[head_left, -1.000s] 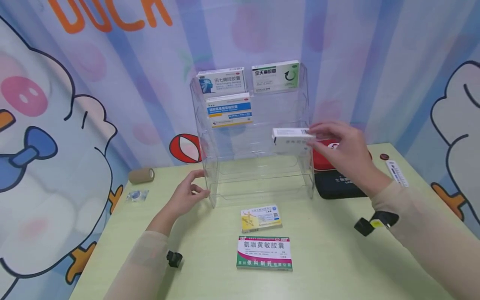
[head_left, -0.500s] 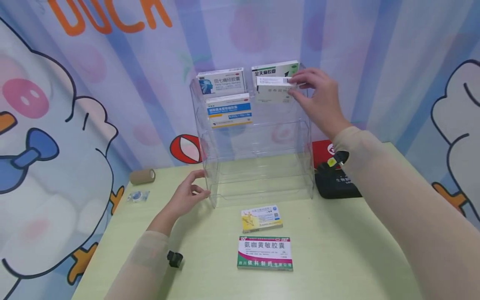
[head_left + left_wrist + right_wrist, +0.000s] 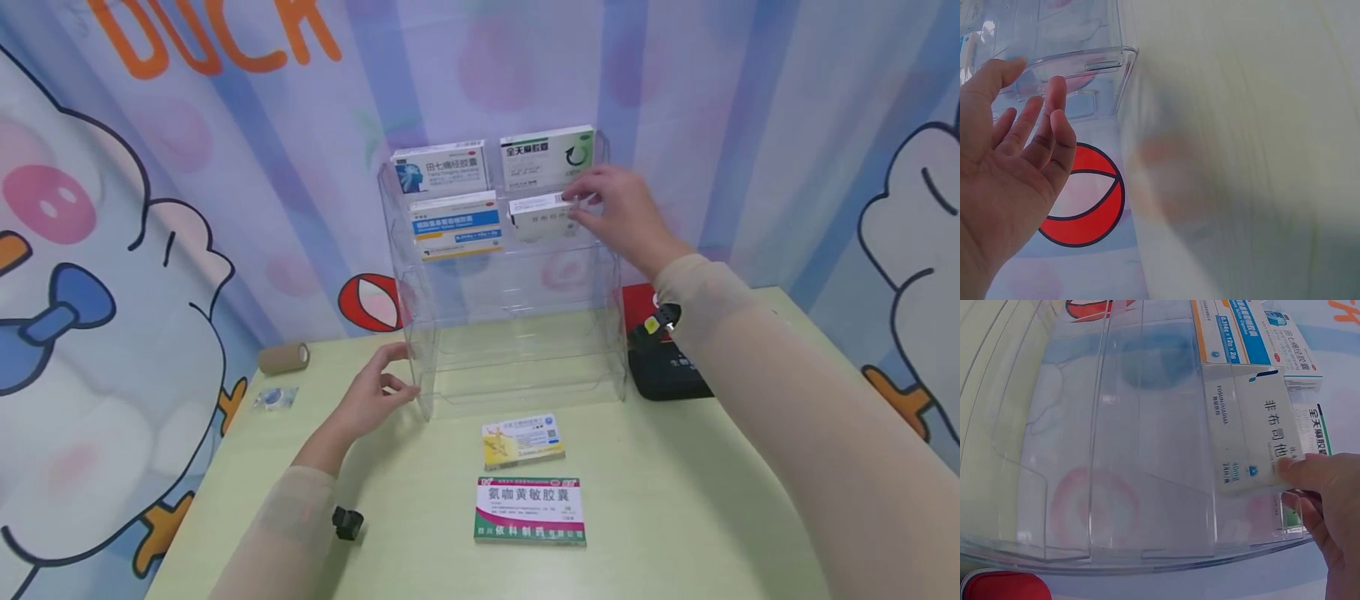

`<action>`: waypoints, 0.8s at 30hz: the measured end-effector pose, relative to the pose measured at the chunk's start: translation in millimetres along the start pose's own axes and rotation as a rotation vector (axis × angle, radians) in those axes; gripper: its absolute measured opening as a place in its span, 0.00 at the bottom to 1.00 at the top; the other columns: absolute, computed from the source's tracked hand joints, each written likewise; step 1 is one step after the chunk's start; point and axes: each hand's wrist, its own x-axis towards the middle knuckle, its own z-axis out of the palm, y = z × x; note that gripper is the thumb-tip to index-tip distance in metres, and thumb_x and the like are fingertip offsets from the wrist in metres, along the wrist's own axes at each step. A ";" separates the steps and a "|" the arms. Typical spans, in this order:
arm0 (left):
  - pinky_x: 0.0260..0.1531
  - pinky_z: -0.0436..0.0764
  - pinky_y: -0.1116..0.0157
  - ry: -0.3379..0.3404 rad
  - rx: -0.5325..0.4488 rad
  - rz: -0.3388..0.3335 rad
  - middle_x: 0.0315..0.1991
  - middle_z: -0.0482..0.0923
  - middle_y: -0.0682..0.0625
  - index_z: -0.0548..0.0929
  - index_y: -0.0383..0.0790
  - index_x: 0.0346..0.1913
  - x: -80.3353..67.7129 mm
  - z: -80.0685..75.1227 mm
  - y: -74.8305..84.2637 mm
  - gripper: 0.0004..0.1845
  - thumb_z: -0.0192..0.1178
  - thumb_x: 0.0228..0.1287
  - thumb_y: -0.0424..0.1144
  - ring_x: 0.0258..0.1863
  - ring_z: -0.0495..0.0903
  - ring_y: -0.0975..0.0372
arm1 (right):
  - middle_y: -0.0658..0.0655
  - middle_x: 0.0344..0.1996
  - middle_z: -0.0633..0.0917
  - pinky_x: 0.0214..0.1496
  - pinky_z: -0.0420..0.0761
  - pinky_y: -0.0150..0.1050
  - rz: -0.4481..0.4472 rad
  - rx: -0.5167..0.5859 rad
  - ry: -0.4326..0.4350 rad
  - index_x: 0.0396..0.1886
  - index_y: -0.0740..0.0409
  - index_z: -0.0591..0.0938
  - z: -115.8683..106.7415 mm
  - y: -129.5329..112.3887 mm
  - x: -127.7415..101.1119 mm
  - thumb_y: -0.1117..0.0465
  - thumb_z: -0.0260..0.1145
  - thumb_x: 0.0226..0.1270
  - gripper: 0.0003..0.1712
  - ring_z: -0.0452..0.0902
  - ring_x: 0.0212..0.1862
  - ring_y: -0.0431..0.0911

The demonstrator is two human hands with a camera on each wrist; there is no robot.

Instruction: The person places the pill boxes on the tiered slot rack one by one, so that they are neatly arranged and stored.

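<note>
My right hand (image 3: 618, 212) pinches the right end of a white medicine box (image 3: 538, 218) between thumb and fingers. The box is at the second tier of a clear acrylic display rack (image 3: 525, 387), beside a blue-and-orange medicine box (image 3: 456, 227). In the right wrist view the white box (image 3: 1250, 428) stands behind the clear tier front, my thumb on its printed face. My left hand (image 3: 371, 392) is at the rack's lower left side, fingers loosely bent and thumb near the front edge. On the top tier stand a blue-and-white box (image 3: 442, 169) and a green-and-white box (image 3: 546, 158).
A yellow-and-white box (image 3: 522, 442) and a green-and-magenta box (image 3: 529, 511) lie on the table before the rack. To the right are a black case (image 3: 663, 375) and a red pouch (image 3: 636, 308). A brown roll (image 3: 283, 358) and a small clear packet (image 3: 276, 398) lie left.
My right hand carried the white box from the rack's lower right up before the top tier, then lowered it to the second tier. My left hand stayed at the rack's side.
</note>
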 end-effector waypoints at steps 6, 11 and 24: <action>0.42 0.82 0.68 0.004 -0.026 0.009 0.73 0.67 0.40 0.60 0.42 0.77 -1.8 0.4 -0.1 0.38 0.67 0.69 0.33 0.41 0.84 0.59 | 0.62 0.65 0.80 0.71 0.74 0.55 0.036 -0.051 -0.036 0.58 0.61 0.85 0.6 -8.4 -5.7 0.67 0.72 0.68 0.19 0.74 0.67 0.58; 0.43 0.82 0.67 0.006 -0.036 0.007 0.73 0.68 0.42 0.60 0.46 0.77 -0.4 2.0 -1.0 0.38 0.67 0.69 0.34 0.41 0.84 0.57 | 0.62 0.64 0.80 0.74 0.68 0.55 -0.054 0.040 0.163 0.53 0.61 0.87 17.0 -10.9 -44.3 0.70 0.75 0.62 0.18 0.72 0.70 0.58; 0.44 0.82 0.65 -0.002 -0.038 0.027 0.73 0.67 0.42 0.58 0.43 0.78 -1.1 1.5 -4.1 0.39 0.66 0.70 0.33 0.42 0.85 0.57 | 0.49 0.55 0.86 0.57 0.83 0.36 0.266 0.330 -0.178 0.55 0.46 0.87 66.9 -15.8 -196.5 0.59 0.76 0.65 0.19 0.82 0.58 0.46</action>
